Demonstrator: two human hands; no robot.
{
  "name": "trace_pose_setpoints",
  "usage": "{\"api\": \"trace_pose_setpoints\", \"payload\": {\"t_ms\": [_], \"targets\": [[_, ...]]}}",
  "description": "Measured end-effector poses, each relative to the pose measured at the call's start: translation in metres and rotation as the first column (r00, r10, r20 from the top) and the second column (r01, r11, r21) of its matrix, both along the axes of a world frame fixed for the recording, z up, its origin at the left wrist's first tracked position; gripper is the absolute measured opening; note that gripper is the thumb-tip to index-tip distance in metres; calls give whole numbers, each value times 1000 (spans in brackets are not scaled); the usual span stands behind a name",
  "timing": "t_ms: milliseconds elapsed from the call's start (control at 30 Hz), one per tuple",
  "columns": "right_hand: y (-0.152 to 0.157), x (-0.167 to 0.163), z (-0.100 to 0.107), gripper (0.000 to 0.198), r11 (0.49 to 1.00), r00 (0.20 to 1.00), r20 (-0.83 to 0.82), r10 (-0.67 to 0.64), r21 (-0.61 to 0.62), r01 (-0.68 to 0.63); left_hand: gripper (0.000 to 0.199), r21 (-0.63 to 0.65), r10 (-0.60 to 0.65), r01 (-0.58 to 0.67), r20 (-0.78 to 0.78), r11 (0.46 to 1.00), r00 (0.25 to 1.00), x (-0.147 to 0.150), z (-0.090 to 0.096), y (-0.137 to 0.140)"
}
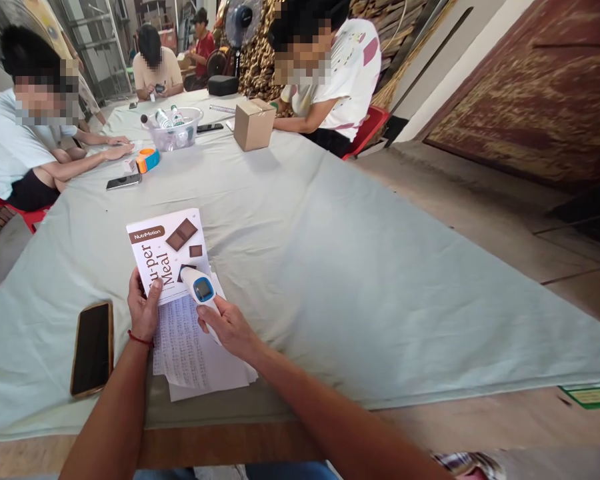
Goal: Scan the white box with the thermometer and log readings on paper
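My left hand (145, 303) grips the lower left edge of a white box (150, 257) printed "NutriMotion" with chocolate pieces, its thumb lying on the front. In my right hand (230, 323) is a white infrared thermometer (195, 277) with a blue-rimmed screen, fingers wrapped round its handle. The thermometer's head overlaps the lower right of the box; whether they touch I cannot tell. Under both hands lie sheets of paper (200, 363) covered in small writing. A dark smartphone (93, 348) in a brown case rests left of my left wrist.
A pale cloth covers the long table (380, 313). Farther along stand a clear plastic basin (180, 139) holding bottles, a cardboard box (254, 127), an orange and blue tape roll (147, 161) and another phone (123, 181). Several people sit around the far part.
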State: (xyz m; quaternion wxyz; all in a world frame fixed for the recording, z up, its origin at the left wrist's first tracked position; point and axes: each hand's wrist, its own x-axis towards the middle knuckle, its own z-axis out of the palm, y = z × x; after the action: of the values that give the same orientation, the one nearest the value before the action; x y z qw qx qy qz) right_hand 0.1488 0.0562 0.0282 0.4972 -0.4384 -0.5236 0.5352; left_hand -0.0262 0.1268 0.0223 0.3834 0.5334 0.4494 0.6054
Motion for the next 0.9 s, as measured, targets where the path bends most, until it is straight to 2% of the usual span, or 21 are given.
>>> {"api": "trace_pose_setpoints", "payload": {"t_ms": [233, 433, 567, 700, 833, 900], "targets": [[1, 2, 4, 43, 1000, 1000, 14, 2, -2, -2, 63, -20, 9, -10, -36, 1000, 999, -1, 4, 3], [0, 3, 9, 34, 1000, 997, -72, 9, 11, -8, 60, -61, 13, -8, 75, 998, 997, -2, 2, 5], [1, 9, 8, 29, 992, 989, -87, -121, 23, 123, 65, 79, 98, -104, 66, 992, 993, -7, -2, 10], [6, 21, 4, 26, 943, 941, -63, -332, 7, 334, 74, 210, 306, -299, -1, 931, 952, -18, -2, 21], [11, 32, 4, 32, 903, 903, -3, -429, 5, 429, 72, 253, 421, -413, 23, 875, 907, -29, -4, 29], [12, 35, 4, 34, 894, 894, 11, -448, 11, 448, 75, 244, 436, -427, 17, 871, 900, -32, -6, 30]]}}
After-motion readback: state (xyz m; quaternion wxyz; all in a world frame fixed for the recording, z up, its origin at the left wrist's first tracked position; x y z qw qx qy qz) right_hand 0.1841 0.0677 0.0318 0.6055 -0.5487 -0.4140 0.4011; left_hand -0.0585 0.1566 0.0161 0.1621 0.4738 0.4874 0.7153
